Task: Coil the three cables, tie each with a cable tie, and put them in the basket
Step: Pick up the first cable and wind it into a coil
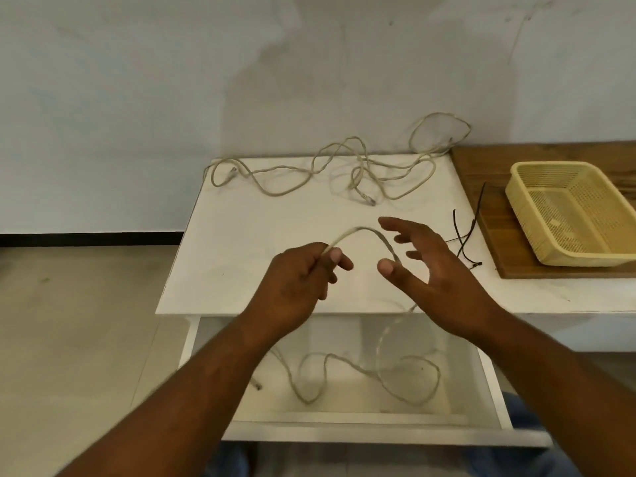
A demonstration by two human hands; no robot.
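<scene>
Over the near edge of the counter [241,242], the left hand [303,270] pinched a grey cable [358,228]; the right hand [426,263] was spread beside its arch.

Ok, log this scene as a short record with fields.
left hand: pinches thin beige cable
right hand: open, that cable's loop runs across its palm
slack: lies in open white drawer
other cables: loose beige tangle at back of white table
ties: black cable ties on table beside brown wooden board
basket: yellow perforated plastic basket on the board, no cable inside
</scene>
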